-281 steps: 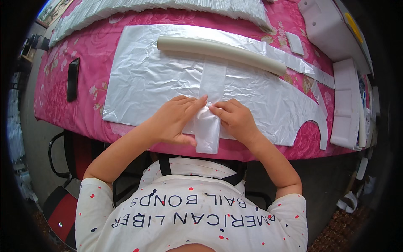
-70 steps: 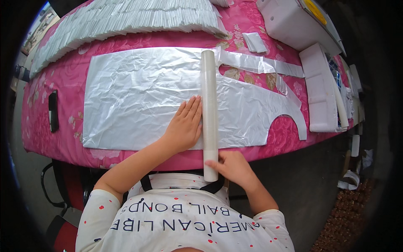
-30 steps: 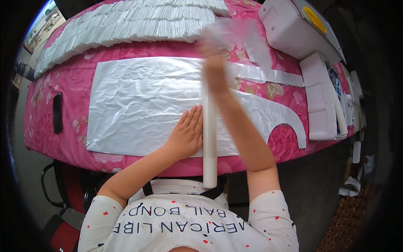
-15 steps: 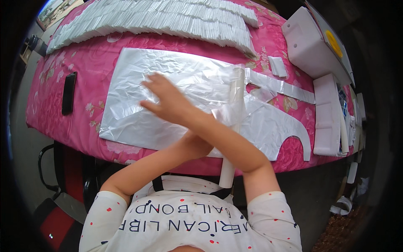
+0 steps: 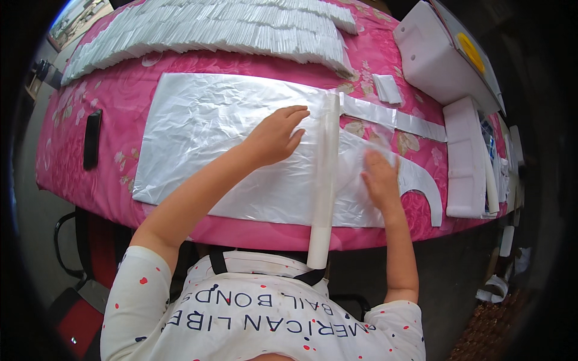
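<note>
A thin, shiny plastic apron (image 5: 229,120) lies flat across the table, its neck strap and curved cut-out at the right end. Across it rests a long pale tube (image 5: 323,180), its near end sticking out past the table's front edge. My left hand (image 5: 274,133) is just left of the tube, over the apron, with fingers stretched toward it and nothing held. To the tube's right, my right hand (image 5: 380,177) lies over the narrower part of the apron. Its fingers look stretched out, though somewhat blurred.
Long rows of folded white plastic packs (image 5: 211,33) line the far side of the pink flowered tablecloth (image 5: 120,102). A black phone (image 5: 92,138) lies at left. One small folded piece (image 5: 387,88) and white foam boxes (image 5: 463,162) are at right. A red-and-black chair (image 5: 96,253) stands lower left.
My crossed arms have come apart: the right hand swept from the left side to right of the tube, and the left hand now shows over the apron. The apron's surface looks smoother.
</note>
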Motion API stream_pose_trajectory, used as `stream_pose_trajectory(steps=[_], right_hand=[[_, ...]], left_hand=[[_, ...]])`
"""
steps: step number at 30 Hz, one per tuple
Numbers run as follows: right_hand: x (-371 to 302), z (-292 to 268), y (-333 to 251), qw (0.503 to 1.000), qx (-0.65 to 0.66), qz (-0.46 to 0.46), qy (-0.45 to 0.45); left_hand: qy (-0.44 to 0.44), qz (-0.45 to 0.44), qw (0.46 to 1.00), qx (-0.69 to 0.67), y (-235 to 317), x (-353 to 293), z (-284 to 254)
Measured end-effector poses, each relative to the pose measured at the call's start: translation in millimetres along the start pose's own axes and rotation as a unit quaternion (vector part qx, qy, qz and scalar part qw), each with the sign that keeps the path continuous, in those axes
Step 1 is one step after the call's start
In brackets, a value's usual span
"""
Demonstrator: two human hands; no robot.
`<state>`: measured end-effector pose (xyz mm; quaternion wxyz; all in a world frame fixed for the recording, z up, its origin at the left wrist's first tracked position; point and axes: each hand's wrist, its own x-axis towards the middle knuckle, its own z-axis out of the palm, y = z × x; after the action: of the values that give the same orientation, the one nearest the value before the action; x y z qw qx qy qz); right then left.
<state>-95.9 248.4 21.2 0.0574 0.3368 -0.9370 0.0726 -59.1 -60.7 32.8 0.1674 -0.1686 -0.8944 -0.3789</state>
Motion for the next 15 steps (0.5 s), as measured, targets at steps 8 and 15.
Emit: stream_pose_trajectory(steps=[8, 15], right_hand=[[-40, -25, 31, 0.983, -0.038, 0.133, 0.117], [-31, -14, -62, 0.971, 0.163, -0.174, -0.032]], left_hand=[[-0.162, -0.063, 0.983, 0.059, -2, 22, 27], [-0.074, -0.115, 0.991, -0.005, -4, 24, 28]])
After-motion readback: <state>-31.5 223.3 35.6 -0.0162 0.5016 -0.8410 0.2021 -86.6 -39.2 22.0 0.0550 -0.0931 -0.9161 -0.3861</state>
